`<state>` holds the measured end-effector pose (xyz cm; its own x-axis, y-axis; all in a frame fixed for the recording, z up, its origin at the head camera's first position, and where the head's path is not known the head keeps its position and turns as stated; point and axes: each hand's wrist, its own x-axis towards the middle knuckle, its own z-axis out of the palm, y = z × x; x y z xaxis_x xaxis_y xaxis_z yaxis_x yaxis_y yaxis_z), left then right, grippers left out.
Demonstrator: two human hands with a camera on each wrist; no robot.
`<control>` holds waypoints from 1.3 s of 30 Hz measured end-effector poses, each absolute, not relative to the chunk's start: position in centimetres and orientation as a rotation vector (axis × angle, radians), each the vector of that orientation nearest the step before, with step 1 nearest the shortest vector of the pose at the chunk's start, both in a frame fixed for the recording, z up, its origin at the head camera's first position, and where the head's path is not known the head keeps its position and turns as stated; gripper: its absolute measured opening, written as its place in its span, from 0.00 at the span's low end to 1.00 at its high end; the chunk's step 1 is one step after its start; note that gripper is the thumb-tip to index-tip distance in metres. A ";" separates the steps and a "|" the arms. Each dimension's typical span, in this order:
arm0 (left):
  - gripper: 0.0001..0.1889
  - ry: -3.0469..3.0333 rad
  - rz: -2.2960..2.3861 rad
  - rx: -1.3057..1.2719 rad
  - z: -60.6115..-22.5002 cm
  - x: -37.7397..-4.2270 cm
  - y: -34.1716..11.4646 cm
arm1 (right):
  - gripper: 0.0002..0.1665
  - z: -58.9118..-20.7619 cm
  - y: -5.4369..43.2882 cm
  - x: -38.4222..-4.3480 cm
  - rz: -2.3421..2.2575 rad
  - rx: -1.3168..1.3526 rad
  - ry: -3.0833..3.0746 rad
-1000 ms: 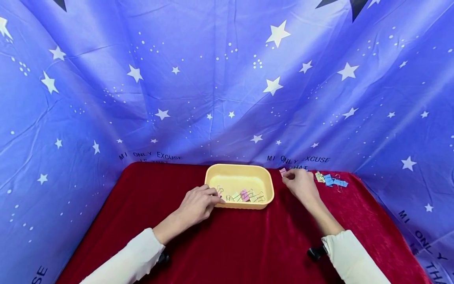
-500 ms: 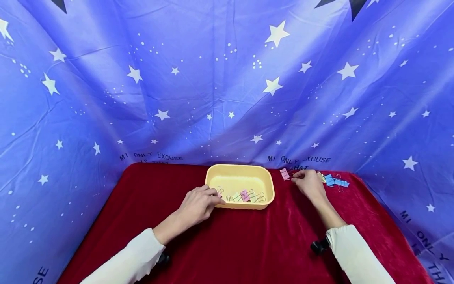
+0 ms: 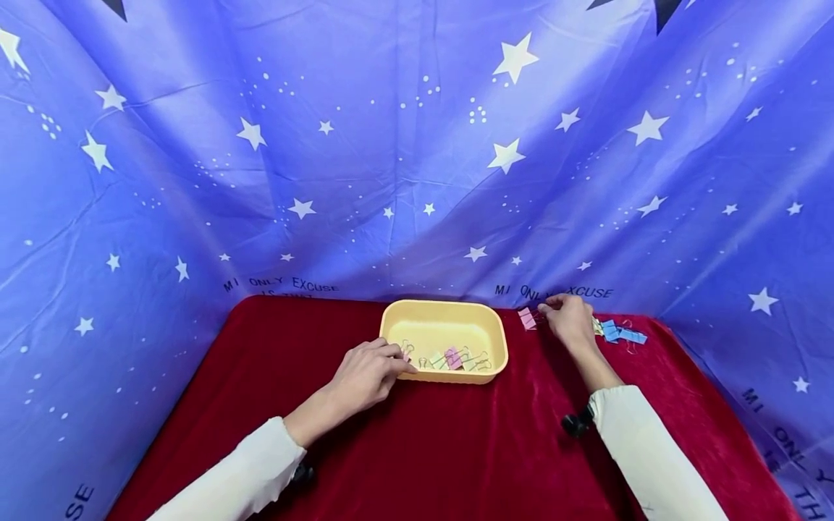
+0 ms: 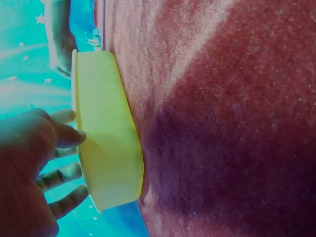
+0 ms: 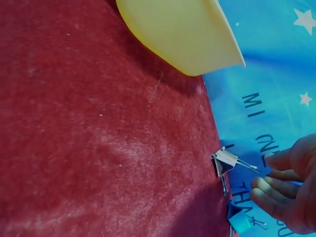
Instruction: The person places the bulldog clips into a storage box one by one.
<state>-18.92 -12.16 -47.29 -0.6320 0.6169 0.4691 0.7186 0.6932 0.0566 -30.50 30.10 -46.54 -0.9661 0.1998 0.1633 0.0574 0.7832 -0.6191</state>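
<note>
My left hand [image 3: 368,369] holds the near left rim of a yellow plastic box [image 3: 449,307]; in the left wrist view the thumb [image 4: 74,136] lies on the outer wall and the other fingers reach over the rim. Inside the box are several pink and pale green binder clips [image 3: 453,357]. To the right, a pink binder clip [image 3: 527,318] lies on the red cloth. My right hand [image 3: 570,322] is beside its wire handles, thumb and fingers apart around a handle end in the right wrist view, without clear contact.
Beyond my right hand lie a yellow-green binder clip [image 3: 597,327] and blue binder clips [image 3: 632,336], near the back edge of the red-covered table [image 3: 443,449]. A blue star-printed curtain [image 3: 404,145] stands close behind and along both sides.
My right hand has drawn back rightward from the pink binder clip's body to its handles, then risen slightly. The clip now shows fully, shifted little. My left hand stays on the box.
</note>
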 end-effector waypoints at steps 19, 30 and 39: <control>0.16 -2.496 -0.334 -1.026 -47.3 -18.9 -12.2 | 0.17 -46.9 30.8 -31.7 1.122 -0.210 -2.775; 0.16 -2.481 -0.338 -1.032 -47.3 -18.9 -12.1 | 0.24 -46.2 30.9 -30.9 1.766 -0.337 -2.526; 0.17 -2.487 -0.340 -1.031 -47.2 -18.8 -12.1 | 0.26 -45.1 30.0 -29.8 1.977 -0.352 -2.401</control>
<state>-18.80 -12.12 -47.25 -0.6343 0.6128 0.4713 0.7169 0.6945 0.0618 -29.75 30.01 -45.06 -0.9746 0.1801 -0.1330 0.1651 0.1771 -0.9702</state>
